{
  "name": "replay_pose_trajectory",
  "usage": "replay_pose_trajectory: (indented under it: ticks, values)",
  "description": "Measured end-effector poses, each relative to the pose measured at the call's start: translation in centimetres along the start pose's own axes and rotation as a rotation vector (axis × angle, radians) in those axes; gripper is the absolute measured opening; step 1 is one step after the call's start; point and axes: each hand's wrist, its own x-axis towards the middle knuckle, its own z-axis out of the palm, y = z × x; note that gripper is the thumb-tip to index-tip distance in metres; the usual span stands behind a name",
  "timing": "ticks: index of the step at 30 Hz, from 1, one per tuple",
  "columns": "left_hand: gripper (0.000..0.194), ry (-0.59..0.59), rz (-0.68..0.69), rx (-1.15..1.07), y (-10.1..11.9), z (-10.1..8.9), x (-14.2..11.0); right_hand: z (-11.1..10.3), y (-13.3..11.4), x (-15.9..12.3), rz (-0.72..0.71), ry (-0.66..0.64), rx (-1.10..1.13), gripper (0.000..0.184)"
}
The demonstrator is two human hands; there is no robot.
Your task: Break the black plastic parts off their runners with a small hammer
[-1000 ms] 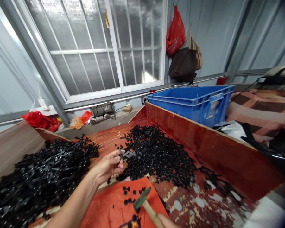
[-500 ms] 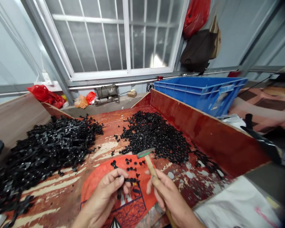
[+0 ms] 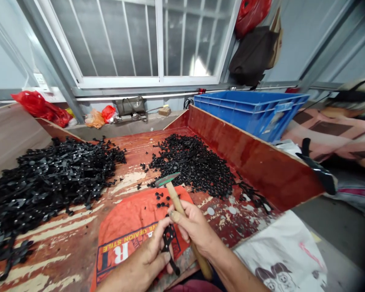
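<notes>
In my right hand [image 3: 192, 222] is a hammer [image 3: 176, 197] with a wooden handle and a dark head edged in green; its head points away from me. My left hand [image 3: 158, 247] is closed on a small black plastic part [image 3: 169, 239] with round ends. The fingertips of both hands meet near the top of this part, so what they pinch there is hidden. Beneath the hands lies an orange printed bag [image 3: 130, 215]. A few small black pegs [image 3: 162, 199] rest on its far end.
A large heap of black parts [image 3: 57, 174] covers the left side of the worn red table. Another heap of smaller black pieces [image 3: 197, 162] lies by the red side board [image 3: 246, 158]. Beyond that board stands a blue crate [image 3: 249, 113]. White printed cloth [image 3: 280, 247] lies at right.
My left hand has come toward the right hand, and the black part now hangs lower in it. The pegs beside it on the bag are fewer in view. The camera has shifted slightly.
</notes>
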Motion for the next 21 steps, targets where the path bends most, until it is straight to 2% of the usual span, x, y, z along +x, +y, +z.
replay_pose_trajectory:
  ticks: [3,5,8,10,11,14,16,19,21]
  values:
    - [0.071,0.097,0.046,-0.06,-0.6,0.4,0.6,-0.2,-0.1,0.0,0.011,0.017,-0.043,0.037]
    - [0.076,0.208,0.094,-0.126,-0.8,0.1,1.2,-0.3,-0.1,-0.1,0.026,0.039,-0.049,0.035]
    - [0.078,0.486,0.105,-0.199,-1.0,-0.7,2.0,-0.5,0.1,-0.2,0.021,0.117,-0.012,0.034]
    - [0.071,0.637,0.079,-0.316,-1.0,-1.0,2.3,-0.5,0.3,-0.3,0.001,0.193,0.028,0.034]
    - [0.064,0.653,0.05,-0.404,-1.0,-1.0,2.3,-0.5,0.4,-0.3,-0.009,0.225,0.044,0.034]
    - [0.043,0.532,-0.036,-0.625,-0.6,-0.1,2.2,-0.3,0.8,-0.4,-0.028,0.277,0.065,0.035]
    - [0.037,0.487,-0.035,-0.677,-0.2,0.6,2.1,0.0,1.1,-0.6,-0.031,0.301,0.05,0.035]
    - [0.034,0.534,0.015,-0.7,0.6,0.5,1.8,0.3,1.4,-1.4,0.011,0.275,-0.026,0.034]
    - [0.033,0.553,0.016,-0.672,1.3,-0.8,1.5,0.1,1.5,-2.0,0.058,0.213,-0.074,0.033]
